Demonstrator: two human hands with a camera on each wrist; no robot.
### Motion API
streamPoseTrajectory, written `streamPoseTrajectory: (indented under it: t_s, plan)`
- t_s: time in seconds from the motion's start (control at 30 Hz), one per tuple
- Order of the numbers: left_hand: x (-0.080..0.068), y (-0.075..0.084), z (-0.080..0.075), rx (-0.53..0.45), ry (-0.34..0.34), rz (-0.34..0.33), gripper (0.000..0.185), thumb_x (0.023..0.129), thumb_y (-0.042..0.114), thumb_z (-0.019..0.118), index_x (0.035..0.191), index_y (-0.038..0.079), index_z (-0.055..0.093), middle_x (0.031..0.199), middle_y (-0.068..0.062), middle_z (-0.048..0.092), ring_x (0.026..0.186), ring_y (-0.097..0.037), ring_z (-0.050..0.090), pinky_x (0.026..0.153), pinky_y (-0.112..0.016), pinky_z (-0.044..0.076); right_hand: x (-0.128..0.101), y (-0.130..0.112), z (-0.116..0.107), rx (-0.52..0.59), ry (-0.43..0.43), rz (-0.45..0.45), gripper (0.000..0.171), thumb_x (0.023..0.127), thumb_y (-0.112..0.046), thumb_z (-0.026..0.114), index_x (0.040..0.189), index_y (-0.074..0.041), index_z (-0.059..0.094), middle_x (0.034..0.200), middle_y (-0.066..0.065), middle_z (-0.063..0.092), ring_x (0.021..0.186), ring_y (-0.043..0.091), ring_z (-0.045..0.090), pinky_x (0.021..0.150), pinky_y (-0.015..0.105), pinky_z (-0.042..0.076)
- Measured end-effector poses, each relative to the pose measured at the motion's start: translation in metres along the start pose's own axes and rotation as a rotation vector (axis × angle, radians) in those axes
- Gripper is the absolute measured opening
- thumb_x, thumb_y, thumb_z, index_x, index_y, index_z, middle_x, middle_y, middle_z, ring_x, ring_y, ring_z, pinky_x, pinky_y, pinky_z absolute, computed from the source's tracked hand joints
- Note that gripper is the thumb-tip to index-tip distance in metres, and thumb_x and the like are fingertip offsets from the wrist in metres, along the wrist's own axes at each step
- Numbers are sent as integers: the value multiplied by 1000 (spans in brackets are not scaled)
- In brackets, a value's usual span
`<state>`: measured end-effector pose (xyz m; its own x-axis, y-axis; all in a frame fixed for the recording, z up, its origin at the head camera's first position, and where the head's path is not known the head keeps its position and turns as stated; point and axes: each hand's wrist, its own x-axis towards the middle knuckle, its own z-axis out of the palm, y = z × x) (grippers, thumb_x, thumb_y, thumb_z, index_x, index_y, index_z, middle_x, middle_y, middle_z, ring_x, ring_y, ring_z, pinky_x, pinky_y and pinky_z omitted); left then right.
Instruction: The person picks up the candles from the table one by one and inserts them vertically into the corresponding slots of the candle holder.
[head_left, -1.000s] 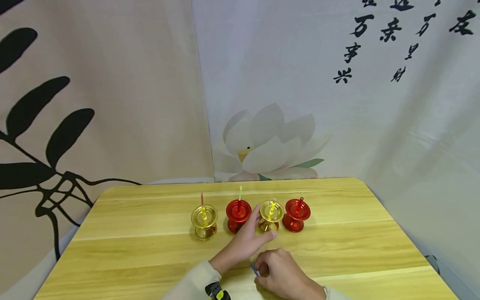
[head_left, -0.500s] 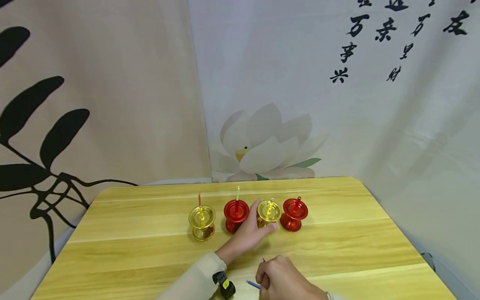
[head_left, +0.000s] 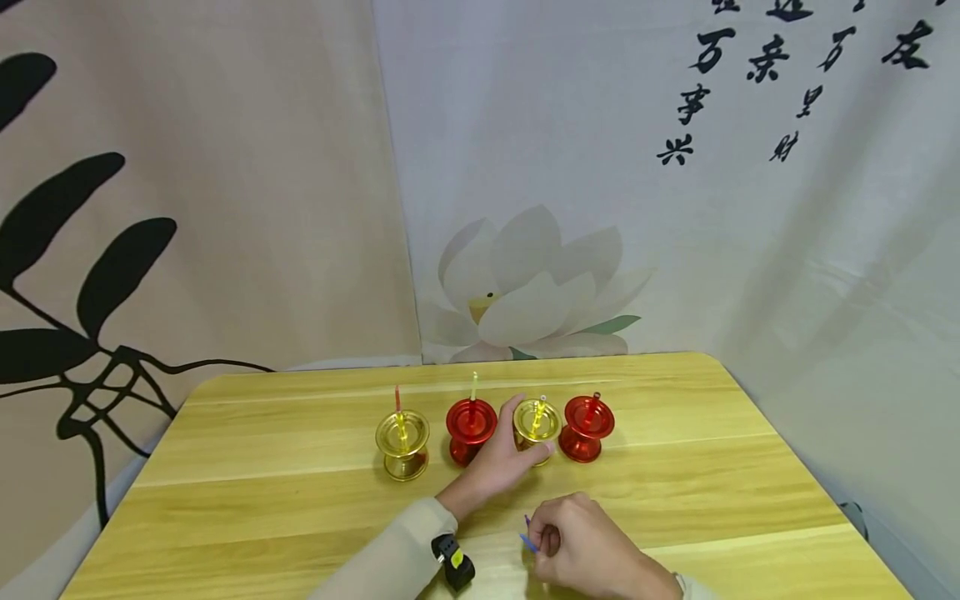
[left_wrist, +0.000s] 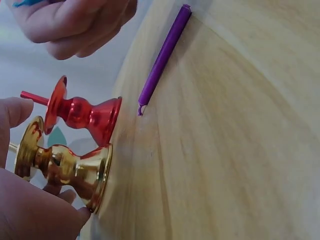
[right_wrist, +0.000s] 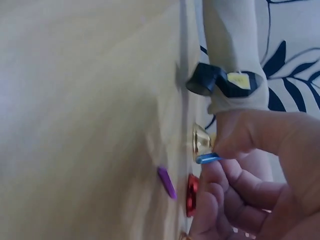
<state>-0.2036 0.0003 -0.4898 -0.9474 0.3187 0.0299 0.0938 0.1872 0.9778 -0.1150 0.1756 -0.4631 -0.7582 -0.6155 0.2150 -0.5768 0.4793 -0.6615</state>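
Observation:
My left hand (head_left: 495,468) reaches to the row of candle holders and holds the third one, a gold candle holder (left_wrist: 75,172), between thumb and fingers as it stands on the table. Closer to me, my right hand (head_left: 587,542) pinches a thin blue candle (right_wrist: 207,158) between thumb and fingertips, low over the tabletop; most of the candle is hidden by the fingers. Beneath that hand a purple candle (left_wrist: 165,55) lies on the wood, mostly covered in the head view. Right of the held holder stands a red candle holder (head_left: 587,427), with a short post upright in its dish.
Left of my hand stand a second red candle holder (head_left: 470,429) with a pale yellow candle (head_left: 474,387) and another gold holder (head_left: 405,454) with a red candle (head_left: 397,398). The wooden table (head_left: 262,467) ends at a printed cloth backdrop (head_left: 562,125).
My left hand has moved onto the third holder and closed around it. The right hand, lower half a second ago, has lifted the blue candle and shifted slightly right; the purple candle has come into view.

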Motion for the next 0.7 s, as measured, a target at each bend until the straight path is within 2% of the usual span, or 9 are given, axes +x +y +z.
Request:
streamPoseTrajectory:
  t_s: [0.2,0.43,0.7]
  plan:
    - [4,-1,2,-8,17,11,89,101,30,80,169,10,26,154,-24,55,144,-38,53,120,-62,39,7,8,-15,60,32,60,26,75,5,78,78,-20,70,73,-20,64,66,-6,60,60,21,57]
    - [5,0,3,-33,26,33,82,102,22,80,166,9,29,150,-24,59,141,-39,58,120,-61,41,16,16,-32,142,93,143,21,80,6,78,84,-14,72,78,-11,70,70,1,65,63,24,58]
    - [5,-1,6,-14,40,48,80,103,19,78,164,6,28,156,-26,53,147,-40,52,123,-59,38,29,22,-50,136,242,195,14,84,3,79,87,-10,74,85,-2,75,77,9,73,71,28,63]
